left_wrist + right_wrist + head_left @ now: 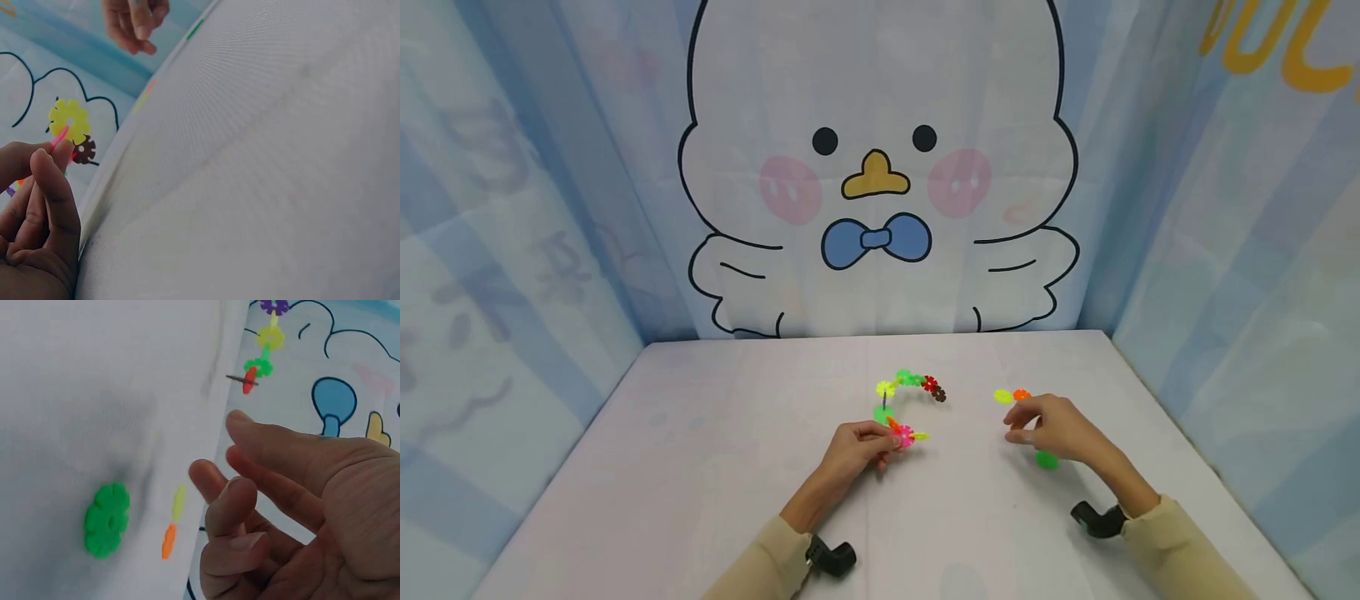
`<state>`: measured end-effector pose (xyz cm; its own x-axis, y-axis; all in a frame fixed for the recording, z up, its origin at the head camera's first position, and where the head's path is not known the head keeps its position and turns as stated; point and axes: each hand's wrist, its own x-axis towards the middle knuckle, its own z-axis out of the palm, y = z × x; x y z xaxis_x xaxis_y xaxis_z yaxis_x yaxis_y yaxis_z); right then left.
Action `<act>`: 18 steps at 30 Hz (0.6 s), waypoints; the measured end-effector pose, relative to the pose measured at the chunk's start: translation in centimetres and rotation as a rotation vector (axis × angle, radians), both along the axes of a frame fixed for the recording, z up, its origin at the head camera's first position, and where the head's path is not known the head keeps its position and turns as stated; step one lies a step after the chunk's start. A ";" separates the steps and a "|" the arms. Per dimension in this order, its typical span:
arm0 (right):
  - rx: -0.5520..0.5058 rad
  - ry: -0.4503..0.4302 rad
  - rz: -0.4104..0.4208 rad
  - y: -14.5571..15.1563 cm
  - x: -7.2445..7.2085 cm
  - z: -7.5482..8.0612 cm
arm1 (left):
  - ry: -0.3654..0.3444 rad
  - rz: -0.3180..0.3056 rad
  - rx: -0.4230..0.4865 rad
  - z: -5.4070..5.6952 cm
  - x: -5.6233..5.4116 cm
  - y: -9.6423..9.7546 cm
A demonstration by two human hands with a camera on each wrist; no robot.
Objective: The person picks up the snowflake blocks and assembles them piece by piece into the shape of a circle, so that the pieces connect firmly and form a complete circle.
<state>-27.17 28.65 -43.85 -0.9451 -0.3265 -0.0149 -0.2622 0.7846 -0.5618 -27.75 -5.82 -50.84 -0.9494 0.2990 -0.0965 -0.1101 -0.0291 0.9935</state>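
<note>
My left hand (850, 454) pinches a pink snowflake disc (906, 436) between thumb and fingers. This disc belongs to a curved chain of slotted plastic discs, with a yellow-green disc (69, 121) at the near end. Beyond come orange, green, yellow and red discs, then a brown disc (939, 394) at the far end. My right hand (1063, 429) hovers over the table's right side, fingers loosely bent and holding nothing. Around it lie a loose green disc (107, 520), a yellow disc (1003, 397) and an orange disc (1021, 395).
A pale cloth covers the table (700, 467). Printed curtains (1247, 250) stand at the back and both sides. A black wrist device (832, 557) sits at the left sleeve, and another device (1099, 520) at the right sleeve.
</note>
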 end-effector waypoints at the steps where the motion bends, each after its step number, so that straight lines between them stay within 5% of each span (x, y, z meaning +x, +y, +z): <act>1: 0.032 -0.016 -0.008 0.6 0.1 0.1 | 0.001 0.000 0.002 0.0 0.0 0.0; 7: 0.128 -0.113 -0.059 3.3 0.6 0.4 | -0.007 -0.001 -0.002 0.0 -0.1 -0.1; 18: 0.113 -0.141 -0.080 3.6 1.0 -0.2 | -0.020 -0.007 -0.016 0.1 -0.2 -0.2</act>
<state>-26.22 32.29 -44.10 -0.9540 -0.2387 -0.1815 -0.1208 0.8600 -0.4957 -27.91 -6.02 -50.75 -0.9449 0.3043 -0.1206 -0.1304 -0.0120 0.9914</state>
